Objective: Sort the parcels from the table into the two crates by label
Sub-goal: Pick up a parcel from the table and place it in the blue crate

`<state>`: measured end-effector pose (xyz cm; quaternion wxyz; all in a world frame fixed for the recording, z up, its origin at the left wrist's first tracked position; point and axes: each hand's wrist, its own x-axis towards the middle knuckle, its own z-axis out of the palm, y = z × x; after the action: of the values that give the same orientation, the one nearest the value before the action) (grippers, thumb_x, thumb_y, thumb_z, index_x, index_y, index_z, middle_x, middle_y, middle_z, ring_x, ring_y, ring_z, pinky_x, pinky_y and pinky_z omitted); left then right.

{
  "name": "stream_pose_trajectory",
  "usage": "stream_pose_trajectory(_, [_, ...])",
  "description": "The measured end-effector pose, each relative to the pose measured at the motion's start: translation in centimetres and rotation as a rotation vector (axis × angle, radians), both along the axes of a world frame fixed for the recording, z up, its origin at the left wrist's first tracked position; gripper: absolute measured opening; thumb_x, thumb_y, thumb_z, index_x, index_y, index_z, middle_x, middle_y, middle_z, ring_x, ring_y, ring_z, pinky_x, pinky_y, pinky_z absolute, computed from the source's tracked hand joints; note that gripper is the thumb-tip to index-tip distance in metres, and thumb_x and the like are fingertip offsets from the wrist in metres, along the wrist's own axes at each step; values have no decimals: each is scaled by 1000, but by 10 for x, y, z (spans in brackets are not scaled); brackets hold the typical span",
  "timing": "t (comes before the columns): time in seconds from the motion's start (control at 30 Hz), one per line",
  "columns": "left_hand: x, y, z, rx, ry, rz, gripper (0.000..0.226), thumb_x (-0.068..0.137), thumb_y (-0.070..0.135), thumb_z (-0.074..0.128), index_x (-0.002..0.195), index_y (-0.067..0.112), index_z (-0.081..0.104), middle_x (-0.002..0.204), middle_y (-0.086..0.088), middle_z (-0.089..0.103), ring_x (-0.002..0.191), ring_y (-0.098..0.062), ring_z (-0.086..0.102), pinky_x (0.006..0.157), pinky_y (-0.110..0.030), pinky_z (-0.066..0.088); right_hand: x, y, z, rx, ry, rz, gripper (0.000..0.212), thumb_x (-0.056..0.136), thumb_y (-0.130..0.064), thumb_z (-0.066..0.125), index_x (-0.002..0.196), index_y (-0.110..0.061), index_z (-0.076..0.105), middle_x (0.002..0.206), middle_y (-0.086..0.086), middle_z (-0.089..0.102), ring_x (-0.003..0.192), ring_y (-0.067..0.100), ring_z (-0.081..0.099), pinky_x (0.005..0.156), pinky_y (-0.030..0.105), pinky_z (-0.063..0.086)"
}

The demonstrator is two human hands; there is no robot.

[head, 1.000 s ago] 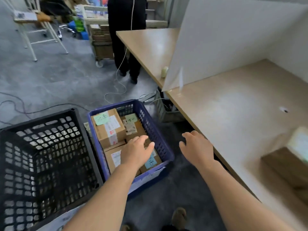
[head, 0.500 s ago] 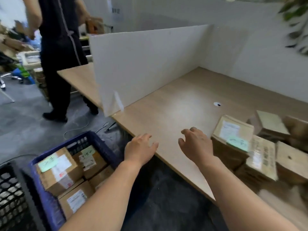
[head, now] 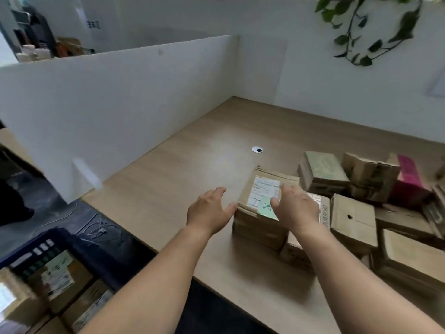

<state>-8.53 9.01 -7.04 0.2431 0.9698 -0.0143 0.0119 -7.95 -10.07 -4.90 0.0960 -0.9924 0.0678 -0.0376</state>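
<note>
Two bare hands reach over the wooden table (head: 168, 184) to a brown cardboard parcel (head: 258, 222) that sits near the front edge. The left hand (head: 208, 213) is at the parcel's left side with its fingers spread and its thumb touching the top corner. The right hand (head: 297, 210) lies on top of the parcel's right side with its fingers loose. The hands are apart, one on each side, and neither one is squeezing the box. The parcel has a white shipping label (head: 263, 190) on top with small print that is too blurry to read. A green sticky note (head: 266, 209) sits by the label and has a dark scribble on it that cannot be made out. The parcel seems to rest partly on another box (head: 296, 251) below and to the right. More brown boxes crowd the right side of the table, touching each other in a messy pile. One of them has a small dark hole in its top (head: 350, 216). One box farther back has a pale green top (head: 323, 166), and a pink box (head: 409, 179) stands near the right edge. A white divider wall (head: 108, 104) stands along the left of the table. A small white ring with a dark hole (head: 257, 149) is set in the tabletop. Green plant leaves (head: 361, 27) hang down at the top right. On the floor at the lower left is a blue crate (head: 60, 239) with labelled boxes inside.
</note>
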Motion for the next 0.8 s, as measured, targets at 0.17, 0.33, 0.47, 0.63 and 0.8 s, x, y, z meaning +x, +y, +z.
stream_pose_trajectory(0.17, [29,-21,-8,24,101,-59,63,93,51,47,147,22,32,144,-1,46,131,-22,43,101,-39,42,13,-28,-24,40,91,-164,40,96,-37,46,124,-9,52,120,10,59,106,31,58,75,37,44])
stream_pose_trajectory(0.33, [59,-32,-21,24,185,-126,64,96,48,43,150,18,26,148,-5,42,133,-24,40,104,-39,38,23,-33,-45,80,185,-253,44,97,-45,42,117,-11,62,116,10,64,105,30,59,81,37,45])
stream_pose_trajectory(0.47, [78,-41,-28,4,286,-175,53,98,41,40,144,16,31,144,-7,47,127,-27,47,100,-38,41,27,-29,-46,110,241,-303,41,98,-42,43,117,-10,61,116,9,63,105,29,58,81,36,46])
stream_pose_trajectory(0.63, [94,-27,-42,-235,405,-166,45,99,30,39,142,26,28,137,-3,53,120,-29,53,97,-32,41,38,-7,-46,183,175,-254,36,97,-41,46,116,-14,60,113,6,64,100,24,60,77,33,47])
stream_pose_trajectory(0.8, [102,11,-51,-564,466,-104,43,102,28,38,142,39,29,131,7,53,108,-21,56,87,-42,54,56,1,-60,842,87,-228,65,81,-50,67,139,-35,44,129,2,54,114,20,56,98,45,50])
